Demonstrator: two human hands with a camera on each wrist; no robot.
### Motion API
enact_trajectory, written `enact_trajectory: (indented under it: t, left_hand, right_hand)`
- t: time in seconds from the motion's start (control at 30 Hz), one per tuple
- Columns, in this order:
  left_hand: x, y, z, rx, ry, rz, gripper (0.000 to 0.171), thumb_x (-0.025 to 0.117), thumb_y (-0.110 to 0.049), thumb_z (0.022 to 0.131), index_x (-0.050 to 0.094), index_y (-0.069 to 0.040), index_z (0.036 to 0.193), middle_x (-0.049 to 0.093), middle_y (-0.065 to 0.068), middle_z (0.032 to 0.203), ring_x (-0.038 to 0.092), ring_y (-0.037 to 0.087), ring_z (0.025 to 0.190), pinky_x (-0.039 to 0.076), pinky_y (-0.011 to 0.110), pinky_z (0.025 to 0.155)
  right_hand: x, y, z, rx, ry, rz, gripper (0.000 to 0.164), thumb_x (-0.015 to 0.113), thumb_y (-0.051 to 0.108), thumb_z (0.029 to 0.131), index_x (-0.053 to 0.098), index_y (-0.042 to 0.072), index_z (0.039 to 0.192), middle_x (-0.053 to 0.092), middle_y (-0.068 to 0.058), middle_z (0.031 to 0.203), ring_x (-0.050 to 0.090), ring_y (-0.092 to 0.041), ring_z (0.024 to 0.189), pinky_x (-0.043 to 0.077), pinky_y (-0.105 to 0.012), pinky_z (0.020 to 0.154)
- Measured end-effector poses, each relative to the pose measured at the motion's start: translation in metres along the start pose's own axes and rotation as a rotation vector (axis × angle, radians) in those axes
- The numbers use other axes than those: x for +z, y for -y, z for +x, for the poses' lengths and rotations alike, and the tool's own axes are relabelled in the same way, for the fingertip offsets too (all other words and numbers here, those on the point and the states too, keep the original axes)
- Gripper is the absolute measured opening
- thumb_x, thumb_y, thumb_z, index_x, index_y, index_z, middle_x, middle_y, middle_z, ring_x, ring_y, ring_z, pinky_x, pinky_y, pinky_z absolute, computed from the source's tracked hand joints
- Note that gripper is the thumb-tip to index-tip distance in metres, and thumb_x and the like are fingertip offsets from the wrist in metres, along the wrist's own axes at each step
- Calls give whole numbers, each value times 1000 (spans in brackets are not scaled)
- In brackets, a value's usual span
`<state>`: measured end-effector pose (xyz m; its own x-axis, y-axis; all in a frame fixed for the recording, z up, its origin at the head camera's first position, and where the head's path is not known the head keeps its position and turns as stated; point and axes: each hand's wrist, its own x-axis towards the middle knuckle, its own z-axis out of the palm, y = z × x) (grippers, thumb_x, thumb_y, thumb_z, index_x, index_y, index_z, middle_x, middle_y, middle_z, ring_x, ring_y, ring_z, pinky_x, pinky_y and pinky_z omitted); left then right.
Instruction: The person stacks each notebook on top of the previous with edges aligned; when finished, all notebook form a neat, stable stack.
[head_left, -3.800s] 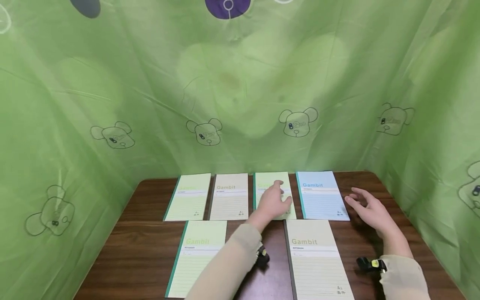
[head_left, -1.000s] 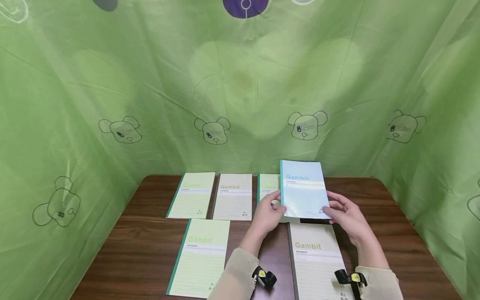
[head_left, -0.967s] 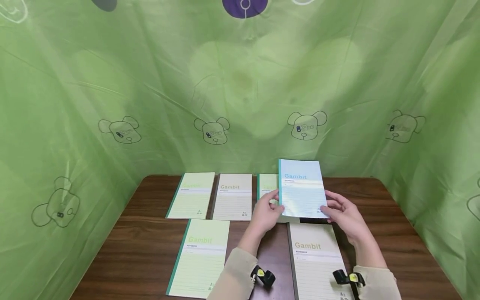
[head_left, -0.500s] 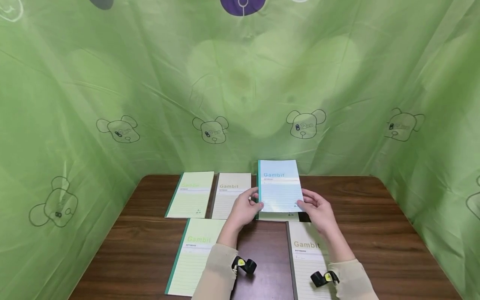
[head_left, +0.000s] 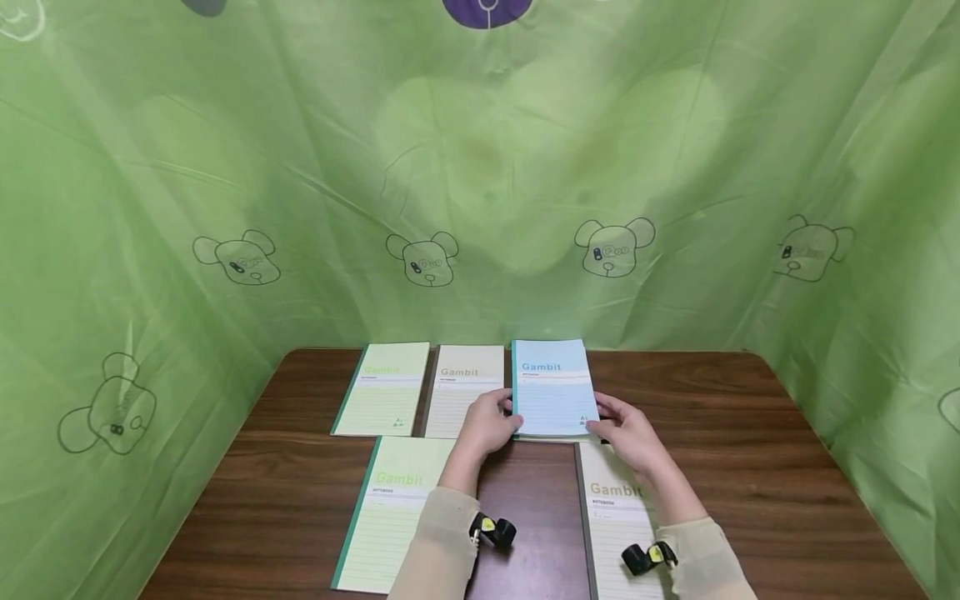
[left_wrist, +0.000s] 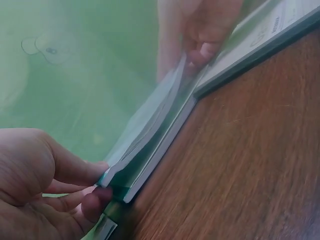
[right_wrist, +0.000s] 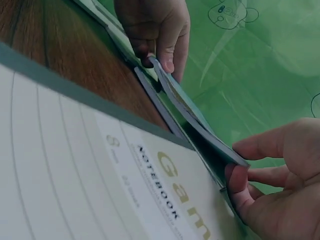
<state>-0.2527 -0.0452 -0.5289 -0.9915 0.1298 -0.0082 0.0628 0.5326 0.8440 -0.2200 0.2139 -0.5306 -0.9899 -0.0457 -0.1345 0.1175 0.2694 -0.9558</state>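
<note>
A blue notebook [head_left: 553,392] with a teal spine lies nearly over a green notebook [head_left: 558,439], whose front edge peeks out below it. My left hand [head_left: 489,423] pinches the blue notebook's near left corner, thumb on top. At the near right corner, my right hand [head_left: 628,432] pinches it likewise. Both wrist views show the near edge of the blue notebook [left_wrist: 145,135] a little raised, with a narrow gap above the green notebook [right_wrist: 167,107]. Most of the green notebook's cover is hidden.
Left in the back row are another green notebook [head_left: 384,392] and a cream notebook [head_left: 467,387]. In front lie a green notebook [head_left: 393,508] and a cream one [head_left: 618,517], partly covered by my arms. A green curtain [head_left: 480,167] encloses the dark wooden table [head_left: 750,467].
Both hands took up the blue notebook from the right end of the back row, carried it left and lowered it over the green notebook.
</note>
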Motion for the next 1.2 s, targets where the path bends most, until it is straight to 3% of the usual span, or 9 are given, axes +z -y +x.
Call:
enact_trajectory:
  t: [0.17,0.43,0.7,0.97,1.2]
  left_hand:
    - [3,1,2,12,3,31,54,80,-2,93,66,6,144,70,7,104,57,15,76,53,35,74]
    - [6,2,3,54,6,99,53,78,0,93,65,9,143,68,9,101,59,19,87,54,38,82]
    - [6,-4,-2,101,-43,210,47,78,-2,90,71,10,135,71,18,114,66,31,107,57,48,99]
    - [8,-2,1,84,-59,196,45,77,0,88,72,9,132,75,17,111,69,29,103,59,47,95]
    - [11,0,2,90,-46,212,45,75,1,90,71,10,134,76,20,117,70,31,111,59,48,100]
  right_hand:
    - [0,-2,0,-11,-11,-34,63,71,1,103,46,-10,159,56,-30,145,61,-24,110,53,-24,78]
    - [0,-8,1,-19,-38,-89,60,73,-2,99,52,-10,155,60,-28,142,63,-28,112,53,-20,79]
    - [0,-15,5,-66,-57,-208,55,73,-3,98,58,-10,150,67,-24,131,60,-25,106,49,-19,79]
    - [1,-17,6,-59,-69,-251,56,74,1,99,57,-9,152,65,-22,132,60,-27,109,49,-22,83]
    - [3,-22,6,-75,-112,-303,59,75,4,98,58,-5,153,61,-21,137,61,-25,107,47,-23,87]
